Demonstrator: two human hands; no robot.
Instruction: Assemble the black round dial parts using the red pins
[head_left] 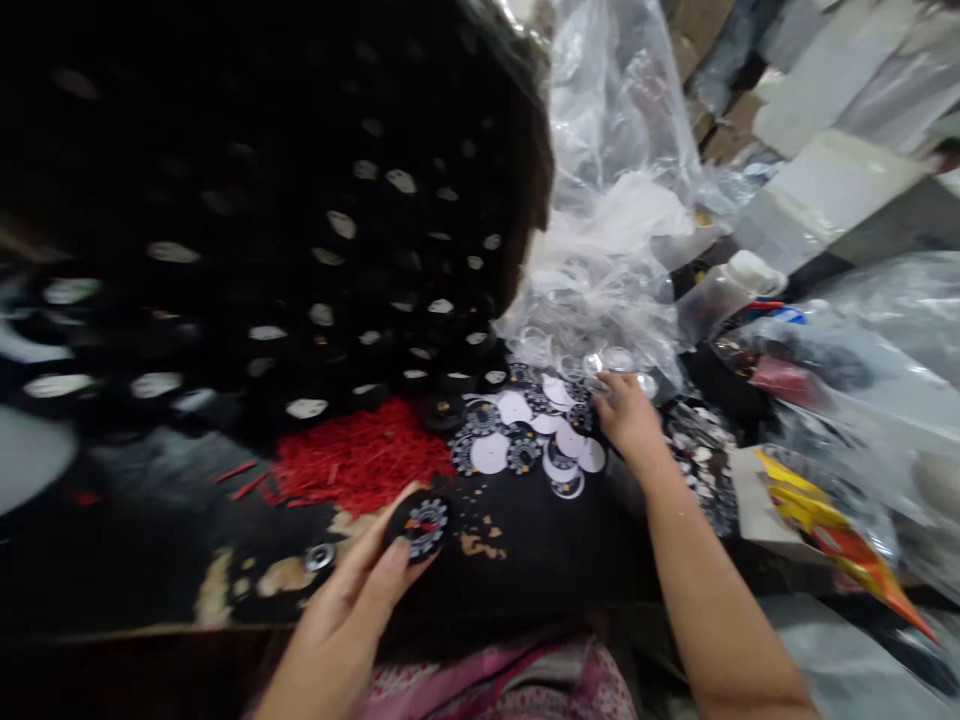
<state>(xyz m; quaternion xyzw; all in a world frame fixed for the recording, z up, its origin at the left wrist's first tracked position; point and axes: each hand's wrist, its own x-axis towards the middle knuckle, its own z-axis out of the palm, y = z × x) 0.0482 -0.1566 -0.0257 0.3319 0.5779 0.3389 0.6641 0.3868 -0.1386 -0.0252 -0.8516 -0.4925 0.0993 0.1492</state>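
Note:
My left hand grips a small round black gauge with a printed dial face and a red needle, held just above the dark worn table. My right hand reaches out to the edge of a clear plastic bag, its fingers curled over small clear round lenses. Between the hands lie scattered round dial faces, some white side up. A heap of red needles lies to the left of them.
A big stack of black round gauges fills the left and back. A small metal ring lies by my left hand. More plastic bags, a yellow and orange wrapper and white boxes crowd the right.

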